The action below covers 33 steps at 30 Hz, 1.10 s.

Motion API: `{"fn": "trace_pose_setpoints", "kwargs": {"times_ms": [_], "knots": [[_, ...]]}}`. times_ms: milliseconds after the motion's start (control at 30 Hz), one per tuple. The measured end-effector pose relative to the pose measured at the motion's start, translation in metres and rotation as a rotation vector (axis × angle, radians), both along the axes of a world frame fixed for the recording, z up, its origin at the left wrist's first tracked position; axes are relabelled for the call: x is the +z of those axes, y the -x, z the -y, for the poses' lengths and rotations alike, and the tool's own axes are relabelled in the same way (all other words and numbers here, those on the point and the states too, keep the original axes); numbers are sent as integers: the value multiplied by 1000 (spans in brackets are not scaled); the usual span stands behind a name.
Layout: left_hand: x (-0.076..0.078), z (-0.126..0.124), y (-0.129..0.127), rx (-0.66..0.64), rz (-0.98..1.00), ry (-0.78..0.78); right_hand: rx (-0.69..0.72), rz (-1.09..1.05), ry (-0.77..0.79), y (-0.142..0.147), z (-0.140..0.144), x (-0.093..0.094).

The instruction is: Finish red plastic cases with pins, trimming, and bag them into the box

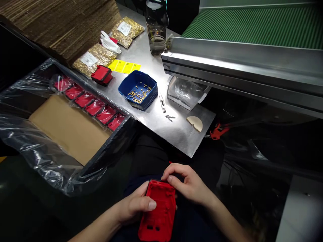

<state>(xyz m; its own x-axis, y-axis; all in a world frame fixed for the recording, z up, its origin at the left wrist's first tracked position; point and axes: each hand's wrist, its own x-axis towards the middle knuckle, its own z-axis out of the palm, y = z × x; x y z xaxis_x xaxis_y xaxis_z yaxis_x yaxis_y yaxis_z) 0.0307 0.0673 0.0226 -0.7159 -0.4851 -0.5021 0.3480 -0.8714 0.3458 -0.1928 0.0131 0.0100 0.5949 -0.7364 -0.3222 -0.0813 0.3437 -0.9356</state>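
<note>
Head view, low in frame, above the lap: red casing (157, 211) held in both hands, long axis running away from the body, ribbed inner face up. Left hand (135, 205) cupped under the left edge, forearm coming in from lower left, thumb laid flat across the casing's face; grip closed on the casing. Right hand (188, 185) arched over the far right corner, wrist bent, forearm coming in from lower right, fingertips (169, 178) pressed to the top edge; grip closed on the same casing.

Further out, left: carton (68, 129) lined with clear plastic, a row of red casings (94, 107) standing along its far wall.

Beyond, on the steel worktop (176, 129): blue tray (138, 89) of small brass bits, a thin tool (162, 103) just beside it, a pale half-disc (195, 123) near the edge. One more red part (102, 74) beside yellow labels (124, 66).

Farthest: bags of brass pieces (93, 60), white gloves (109, 42), a bottle (156, 27), and a green conveyor (252, 25) at right.
</note>
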Motion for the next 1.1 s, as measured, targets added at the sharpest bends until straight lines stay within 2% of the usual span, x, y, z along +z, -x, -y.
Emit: {"fn": "trace_pose_setpoints", "kwargs": {"times_ms": [100,233,300,433,500,567,633,733,800,833,900,967,1067,1100], "knots": [[1,-1,0,-3,-1,-17,7,6,29,8,-3,-3],[3,-1,1,43,-10,-27,-74,-14,40,22,-5,-7],[2,-1,1,43,-5,-28,-90,-23,57,19,-5,-4],[0,-3,-1,3,-14,-14,-26,-3,129,12,-7,2],[-1,-4,-3,50,-34,-23,-84,-105,195,19,-9,-5],[-2,-3,-3,111,-43,-31,-229,-324,249,34,-8,-22],[-1,1,-1,143,-12,-4,-375,-537,280,49,2,-44],[3,11,1,82,118,116,-496,-701,339,61,37,-68],[9,18,2,-18,198,183,-524,-750,382,59,66,-69],[11,20,2,-62,231,204,-512,-758,392,55,78,-64],[14,22,3,-103,340,264,-418,-724,384,44,92,-43],[13,23,5,-72,552,367,-162,-592,333,31,87,-14],[6,25,8,82,900,483,385,-250,254,9,44,16],[3,27,9,137,957,476,445,-177,277,2,26,17]]}}
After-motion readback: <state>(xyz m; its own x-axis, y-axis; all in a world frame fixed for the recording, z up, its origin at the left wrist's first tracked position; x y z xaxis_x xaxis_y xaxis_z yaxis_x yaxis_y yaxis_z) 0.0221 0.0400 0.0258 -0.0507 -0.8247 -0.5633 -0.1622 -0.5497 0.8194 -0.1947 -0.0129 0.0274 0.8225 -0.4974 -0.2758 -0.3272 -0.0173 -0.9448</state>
